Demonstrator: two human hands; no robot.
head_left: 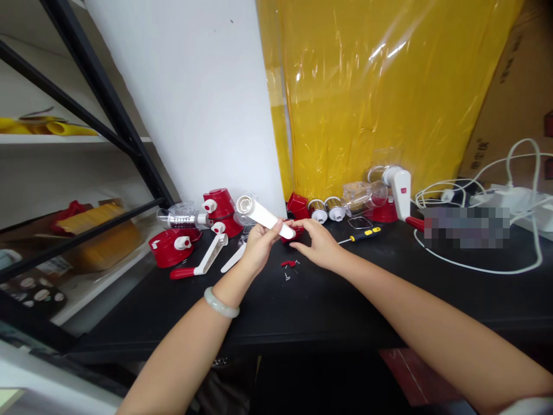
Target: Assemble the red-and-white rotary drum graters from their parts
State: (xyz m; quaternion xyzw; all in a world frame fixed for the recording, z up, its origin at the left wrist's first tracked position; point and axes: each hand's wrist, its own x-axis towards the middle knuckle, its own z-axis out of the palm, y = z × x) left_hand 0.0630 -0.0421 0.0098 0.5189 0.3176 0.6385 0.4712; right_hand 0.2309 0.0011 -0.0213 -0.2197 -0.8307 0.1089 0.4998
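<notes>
My left hand (258,249) is closed around the narrow end of a white crank arm (264,217), whose round socket end points up and left. At the lower end of that arm, my right hand (318,245) has its thumb and fingers curled on a red handle grip (299,231), partly hidden by the fingers. Whether the grip is joined to the arm, I cannot tell. Below the hands, a small red plastic piece (288,263) lies on the black table (268,314) beside several small screws (287,277). A screwdriver (366,234) with a yellow and black handle rests to the right.
Left of my hands are red grater bases (170,249), another crank handle (209,257) and a white arm (234,259). Grater drums (334,208), clear plastic housings (365,196) and an assembled grater (384,210) line the back. White cables (475,268) spread at right.
</notes>
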